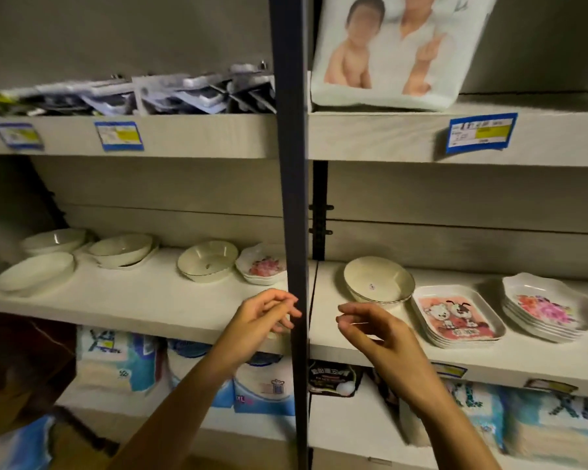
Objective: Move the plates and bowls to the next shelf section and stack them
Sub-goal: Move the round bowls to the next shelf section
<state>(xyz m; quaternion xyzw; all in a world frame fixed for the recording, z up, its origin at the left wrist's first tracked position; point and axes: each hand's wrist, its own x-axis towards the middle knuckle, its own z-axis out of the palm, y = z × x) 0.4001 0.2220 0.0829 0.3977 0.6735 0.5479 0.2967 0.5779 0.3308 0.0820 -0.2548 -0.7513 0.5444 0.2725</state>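
On the left shelf section (133, 300) sit several cream bowls: one (208, 261) near the post, a stacked pair (120, 250), one at the back (53, 239) and a shallow one (34, 271). Flowered plates (261, 266) lie stacked right beside the post. The right shelf section (489, 354) holds a cream bowl (378, 279), a stack of rectangular cartoon plates (457, 315) and a stack of flowered plates (548, 307). My left hand (265, 317) and my right hand (375, 330) hover empty at the shelf's front edge, fingers loosely curled, either side of the post.
A dark vertical post (294, 232) divides the two sections. The upper shelf carries dark packets (184, 93) and a white diaper pack (398, 52). Blue price tags (481, 132) hang on its edge. Packaged goods (265, 385) fill the shelf below.
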